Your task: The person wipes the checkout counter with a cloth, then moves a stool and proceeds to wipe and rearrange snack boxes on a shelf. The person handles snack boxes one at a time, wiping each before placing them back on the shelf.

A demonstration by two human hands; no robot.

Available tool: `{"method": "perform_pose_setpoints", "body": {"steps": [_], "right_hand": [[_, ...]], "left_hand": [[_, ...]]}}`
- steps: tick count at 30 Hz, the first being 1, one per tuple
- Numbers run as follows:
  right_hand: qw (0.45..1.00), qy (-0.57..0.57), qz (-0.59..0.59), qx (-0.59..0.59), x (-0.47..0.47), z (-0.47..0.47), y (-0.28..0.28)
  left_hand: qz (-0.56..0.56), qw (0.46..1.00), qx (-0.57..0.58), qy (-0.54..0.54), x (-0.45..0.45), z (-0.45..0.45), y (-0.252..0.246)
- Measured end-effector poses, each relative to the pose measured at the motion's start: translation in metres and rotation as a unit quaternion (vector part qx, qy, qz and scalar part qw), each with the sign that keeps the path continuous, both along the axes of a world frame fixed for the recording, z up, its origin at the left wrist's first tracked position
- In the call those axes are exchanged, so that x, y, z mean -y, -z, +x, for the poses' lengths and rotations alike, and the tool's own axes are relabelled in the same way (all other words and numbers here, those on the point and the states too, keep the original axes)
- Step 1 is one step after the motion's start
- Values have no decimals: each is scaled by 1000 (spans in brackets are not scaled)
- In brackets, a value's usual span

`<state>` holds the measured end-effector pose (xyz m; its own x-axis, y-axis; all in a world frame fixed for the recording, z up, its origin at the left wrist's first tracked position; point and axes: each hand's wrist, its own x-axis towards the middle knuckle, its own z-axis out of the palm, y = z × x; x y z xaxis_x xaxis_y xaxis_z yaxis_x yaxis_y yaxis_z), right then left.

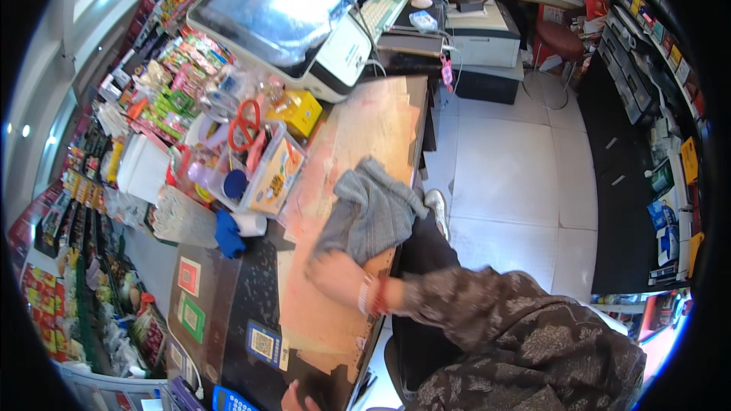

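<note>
A grey cloth lies bunched on the worn, paper-covered counter top. At the near end of the cloth is my right hand, fingers curled over it and slightly blurred. Beaded bracelets, one pale and one red, circle that wrist below a dark patterned sleeve. Only some fingertips of my left hand show at the bottom edge, over the dark part of the counter; the rest is cut off. Close to them are a blue calculator and a card with a printed code.
Beyond the cloth stand a plastic box holding red-handled scissors, a yellow box and a large screen terminal. A white perforated basket sits left. Tiled floor, a red stool and shelving lie right.
</note>
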<state>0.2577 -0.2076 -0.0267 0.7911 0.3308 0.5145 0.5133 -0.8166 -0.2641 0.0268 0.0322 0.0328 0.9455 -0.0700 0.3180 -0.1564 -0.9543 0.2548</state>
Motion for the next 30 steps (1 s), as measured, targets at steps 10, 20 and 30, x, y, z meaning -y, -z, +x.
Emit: {"method": "perform_pose_setpoints", "body": {"steps": [10,20,30], "right_hand": [[996,-18,-27,-81,10,42,-14],[978,-160,32,-131,17,37,-13],[988,-142,-15,-58,39,0,6]], "left_hand": [[61,970,125,-200,-25,-59,53],[82,942,159,-283,-10,-59,45],[87,904,171,-383,-23,-74,61]]}}
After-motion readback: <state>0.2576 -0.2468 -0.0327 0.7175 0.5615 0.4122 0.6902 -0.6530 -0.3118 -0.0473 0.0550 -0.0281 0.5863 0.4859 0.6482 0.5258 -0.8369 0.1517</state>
